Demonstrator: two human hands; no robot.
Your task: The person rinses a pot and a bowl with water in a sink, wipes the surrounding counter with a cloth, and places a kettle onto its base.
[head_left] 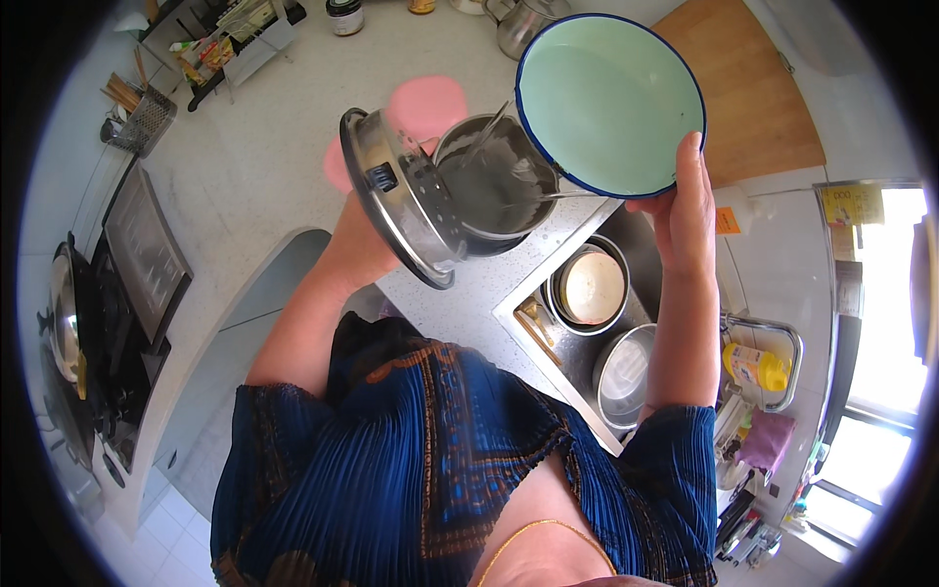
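My right hand (685, 220) grips the right edge of a pale green enamel basin (611, 98) with a dark blue rim, thumb over the rim and fingers beneath. The basin is tilted toward a round stainless steel pot (499, 191) on the counter. Thin streams of water run from its rim into the pot, which has liquid inside. My left hand (367, 245) is closed on a metal lid (401, 186) with a black rim and small holes, held on edge at the pot's left side. The lid hides most of the left fingers.
Pink round mats (428, 106) lie behind the lid. A sink (577, 367) with stacked bowls (592, 286) and a steel pan (626, 372) is at the right. A wooden board (743, 88) and a metal pitcher (523, 29) stand behind the basin. The stove (108, 333) is far left.
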